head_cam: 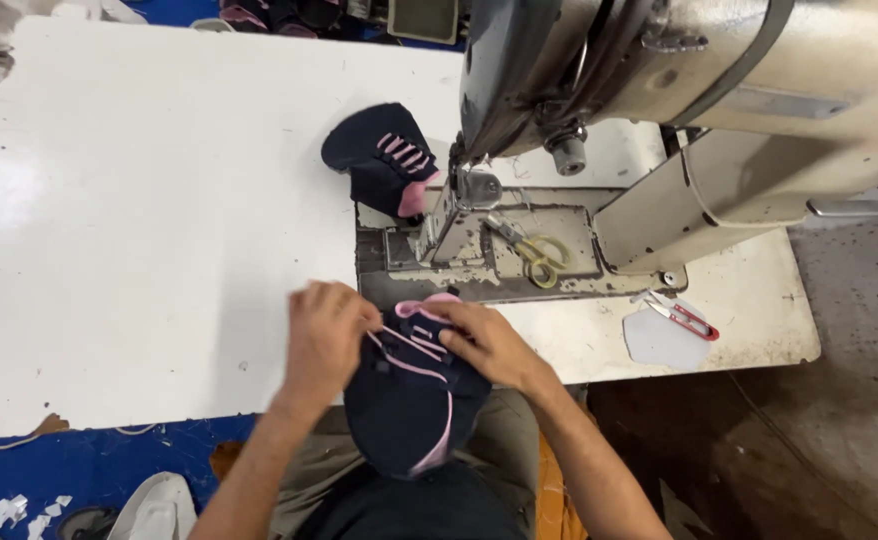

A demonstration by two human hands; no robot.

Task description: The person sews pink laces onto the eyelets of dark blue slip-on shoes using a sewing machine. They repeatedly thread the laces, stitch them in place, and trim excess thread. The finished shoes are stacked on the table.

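Currently both hands are working on a navy shoe upper [411,395] with pink trim, sitting at the near edge of the white table [159,220], partly hanging over toward the person's lap. Left hand [325,335] is closing on the pink lace [406,345] at the upper's left side, fingers pinching it. Right hand [489,343] is gripping the upper from the right, thumb pressing near the eyelet area. Lace is crossing the front in a couple of loose diagonals, so my read is lacing is only partly in; how many eyelets are filled I cannot tell, the fingers are covering them.

Just beyond, a second navy upper [384,160] with pink laces is lying on the table beside the needle end of the sewing machine [679,90]. Its laces are running in neat parallel rows, so that one is looking finished to me. One done, one in hand, as far as the view is showing.

Further out: yellow-handled scissors [537,258] are resting on the machine's metal bed [479,250], well clear of the hands. Small red-handled snips [687,318] are lying on a pale cut piece [659,340] at the table's right end. No upper is sitting under the needle right now.
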